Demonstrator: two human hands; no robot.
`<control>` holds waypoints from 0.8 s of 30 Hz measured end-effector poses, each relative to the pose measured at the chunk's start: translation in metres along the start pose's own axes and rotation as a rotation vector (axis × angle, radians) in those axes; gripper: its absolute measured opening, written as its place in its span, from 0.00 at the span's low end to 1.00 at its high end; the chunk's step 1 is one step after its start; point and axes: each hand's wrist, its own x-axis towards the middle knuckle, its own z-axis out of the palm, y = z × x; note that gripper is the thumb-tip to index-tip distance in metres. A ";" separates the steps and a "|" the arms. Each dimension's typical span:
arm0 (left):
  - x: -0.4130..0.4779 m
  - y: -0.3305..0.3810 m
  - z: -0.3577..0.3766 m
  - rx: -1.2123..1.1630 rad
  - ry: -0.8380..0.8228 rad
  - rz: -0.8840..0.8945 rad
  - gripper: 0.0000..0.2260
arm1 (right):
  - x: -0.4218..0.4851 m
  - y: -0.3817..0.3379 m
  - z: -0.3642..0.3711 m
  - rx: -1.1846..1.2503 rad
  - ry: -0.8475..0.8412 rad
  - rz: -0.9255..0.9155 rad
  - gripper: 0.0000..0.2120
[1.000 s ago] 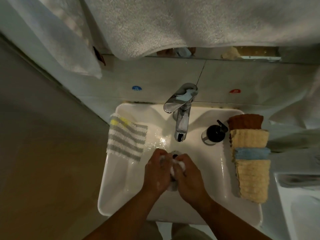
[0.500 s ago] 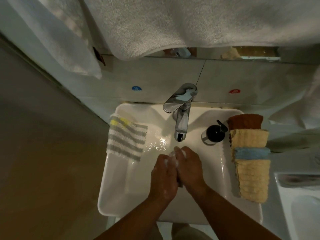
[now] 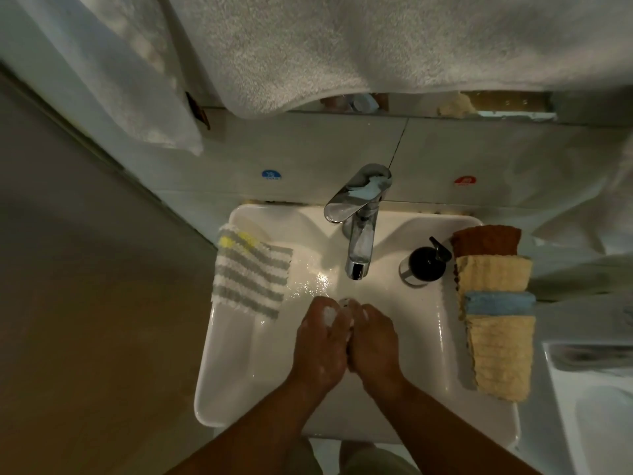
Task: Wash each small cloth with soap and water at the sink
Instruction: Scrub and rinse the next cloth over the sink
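Note:
Over the middle of the white sink (image 3: 222, 368), just below the drain, my left hand (image 3: 320, 341) and my right hand (image 3: 373, 341) are pressed side by side. A small white soapy cloth (image 3: 348, 332) shows only as a sliver between them, and both hands grip it. White lather sits on my left fingers. A grey-and-white striped cloth (image 3: 250, 275) with a yellow corner lies over the sink's left rim. On the right rim lie overlapping cloths: brown (image 3: 486, 240), yellow (image 3: 493, 272), blue (image 3: 500, 303) and a larger yellow one (image 3: 500, 358).
The chrome faucet (image 3: 359, 234) stands at the back centre, its spout above the wet basin and no stream visible. A black pump soap dispenser (image 3: 424, 262) stands right of it. A large white towel (image 3: 342, 46) hangs overhead. A second white basin (image 3: 596, 406) lies at the right edge.
My hands have slid against each other, rubbing the cloth. They now sit level and closer together, with less of the white cloth showing than a second ago.

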 end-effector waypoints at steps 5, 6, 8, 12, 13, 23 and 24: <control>0.012 -0.007 -0.002 -0.082 0.098 -0.164 0.05 | -0.022 -0.014 -0.004 0.127 0.069 -0.113 0.16; 0.005 -0.006 0.002 -0.093 0.078 -0.169 0.05 | -0.010 -0.012 -0.005 0.117 0.093 -0.085 0.15; -0.010 -0.002 0.008 -0.104 0.020 -0.130 0.07 | 0.013 -0.004 -0.006 0.049 0.072 0.031 0.15; 0.003 -0.004 -0.001 0.010 0.039 -0.016 0.05 | -0.001 0.009 0.006 -0.109 -0.043 -0.020 0.14; 0.011 -0.006 -0.005 0.024 0.082 -0.057 0.04 | -0.011 0.006 0.006 -0.110 -0.043 -0.057 0.14; 0.003 -0.003 -0.003 0.000 0.027 -0.021 0.06 | 0.011 -0.008 -0.006 0.037 -0.086 0.063 0.21; 0.011 -0.002 -0.006 0.011 0.066 -0.040 0.03 | 0.000 -0.007 -0.003 0.058 -0.088 0.039 0.22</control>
